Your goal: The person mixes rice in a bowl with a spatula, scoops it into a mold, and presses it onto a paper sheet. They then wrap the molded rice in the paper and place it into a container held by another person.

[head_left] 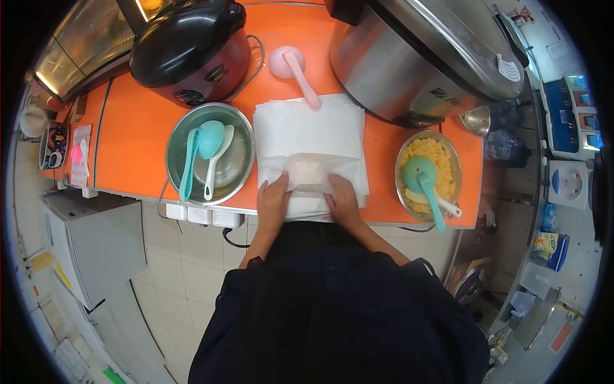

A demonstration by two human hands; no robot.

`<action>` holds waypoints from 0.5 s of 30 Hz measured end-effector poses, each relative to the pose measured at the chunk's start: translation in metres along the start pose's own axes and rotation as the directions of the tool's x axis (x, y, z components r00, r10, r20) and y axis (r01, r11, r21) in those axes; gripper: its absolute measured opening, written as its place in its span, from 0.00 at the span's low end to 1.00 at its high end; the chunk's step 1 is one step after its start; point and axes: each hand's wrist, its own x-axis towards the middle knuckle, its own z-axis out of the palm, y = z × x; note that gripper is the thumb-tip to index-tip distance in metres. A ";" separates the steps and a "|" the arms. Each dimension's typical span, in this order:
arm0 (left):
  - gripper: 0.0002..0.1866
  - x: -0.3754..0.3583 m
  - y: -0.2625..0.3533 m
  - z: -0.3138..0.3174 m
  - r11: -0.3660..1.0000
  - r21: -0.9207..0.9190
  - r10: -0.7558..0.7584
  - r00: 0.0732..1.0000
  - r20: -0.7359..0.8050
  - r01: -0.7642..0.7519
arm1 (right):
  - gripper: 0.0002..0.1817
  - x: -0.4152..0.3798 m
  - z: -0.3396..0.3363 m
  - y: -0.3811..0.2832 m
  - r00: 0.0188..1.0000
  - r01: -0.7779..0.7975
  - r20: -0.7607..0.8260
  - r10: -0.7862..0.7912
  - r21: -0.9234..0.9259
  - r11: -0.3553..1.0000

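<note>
In front of me a sheet of white wrapping paper (307,173) is folded up into a raised packet, and what is inside it is hidden. It lies on a stack of white paper sheets (310,131). My left hand (274,195) grips the packet's left side, fingers closed against the paper. At the right side my right hand (343,198) does the same with bent fingers. Just beyond the stack rests a pink ladle (289,63), its handle tip over the sheets.
Left, a steel bowl (173,173) holds a turquoise ladle (210,139) and a white spoon (217,163). Right, another bowl holds yellow rice (432,148), a green ladle (419,171) and a white-handled utensil. A dark red cooker (204,77) and a large steel cooker (396,70) stand behind.
</note>
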 end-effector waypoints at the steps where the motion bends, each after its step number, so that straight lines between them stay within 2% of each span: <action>1: 0.19 0.007 -0.004 -0.004 0.996 -0.071 0.051 0.990 -0.130 -0.061 | 0.26 0.002 -0.002 0.002 0.994 -0.105 0.030 0.102 0.104 0.989; 2: 0.19 0.010 -0.010 -0.010 0.995 -0.074 0.053 0.990 -0.127 -0.063 | 0.25 0.006 -0.005 0.005 0.978 -0.209 0.068 0.199 0.204 0.956; 3: 0.15 0.013 -0.018 -0.016 0.991 -0.128 0.017 0.999 -0.033 -0.021 | 0.25 0.014 -0.012 0.005 0.977 -0.211 0.066 0.202 0.202 0.956; 4: 0.11 0.019 -0.020 -0.022 0.984 -0.177 -0.013 0.998 0.064 0.024 | 0.25 0.027 -0.022 0.003 0.926 -0.372 0.174 0.335 0.268 0.889; 5: 0.06 0.026 -0.018 -0.024 0.962 -0.264 -0.054 0.998 0.039 0.062 | 0.25 0.037 -0.028 0.002 0.846 -0.526 0.291 0.448 0.313 0.791; 6: 0.06 0.032 -0.018 -0.024 0.962 -0.264 -0.052 0.998 0.041 0.062 | 0.25 0.044 -0.028 0.003 0.844 -0.529 0.290 0.450 0.313 0.789; 8: 0.13 0.042 -0.018 -0.024 0.795 -0.496 -0.258 0.935 0.244 0.349 | 0.22 0.058 -0.027 0.005 0.772 -0.619 0.333 0.541 0.206 0.758; 9: 0.13 0.048 -0.013 -0.026 0.796 -0.494 -0.257 0.935 0.246 0.349 | 0.22 0.066 -0.028 0.002 0.772 -0.620 0.334 0.542 0.207 0.757; 10: 0.16 0.054 -0.006 -0.029 0.848 -0.266 -0.388 0.879 0.277 0.458 | 0.22 0.076 -0.029 -0.002 0.744 -0.619 0.329 0.582 0.008 0.786; 11: 0.20 0.060 0.003 -0.031 0.841 -0.023 -0.516 0.813 0.271 0.541 | 0.21 0.084 -0.028 -0.006 0.718 -0.594 0.314 0.622 -0.190 0.782; 12: 0.20 0.066 0.015 -0.030 0.843 -0.021 -0.512 0.815 0.270 0.537 | 0.21 0.091 -0.024 -0.009 0.719 -0.596 0.310 0.622 -0.186 0.781; 13: 0.22 0.070 0.030 -0.026 0.897 0.215 -0.416 0.901 0.118 0.386 | 0.19 0.095 -0.020 -0.013 0.849 -0.376 0.243 0.469 -0.344 0.860; 14: 0.25 0.075 0.040 -0.023 0.857 0.457 -0.268 0.963 -0.003 0.239 | 0.18 0.101 -0.017 -0.015 0.938 -0.141 0.208 0.278 -0.502 0.853; 15: 0.23 0.083 0.041 -0.018 0.889 0.431 -0.135 0.988 -0.080 0.156 | 0.18 0.110 -0.013 -0.012 0.939 -0.146 0.202 0.279 -0.501 0.853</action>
